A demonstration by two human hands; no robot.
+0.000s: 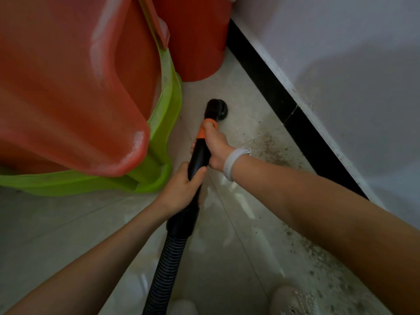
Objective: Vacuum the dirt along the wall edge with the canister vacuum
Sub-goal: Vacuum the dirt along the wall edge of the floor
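Note:
A black vacuum wand [199, 155] with an orange collar ends in a round black nozzle [216, 109] that sits on the pale floor tiles. My right hand [216, 148] grips the wand just below the collar, thumb along the orange part. My left hand [184, 189] grips the lower wand above the ribbed black hose [168, 264]. Dark dirt [272, 151] lies scattered on the tiles along the black baseboard [284, 105], to the right of the nozzle and down past my right forearm.
Orange plastic tubs [68, 87] stacked in a green basin [163, 123] stand close on the left. An orange bucket [195, 42] stands in the corner beyond the nozzle. The white wall [341, 53] runs diagonally on the right. My shoes [293, 301] show at the bottom.

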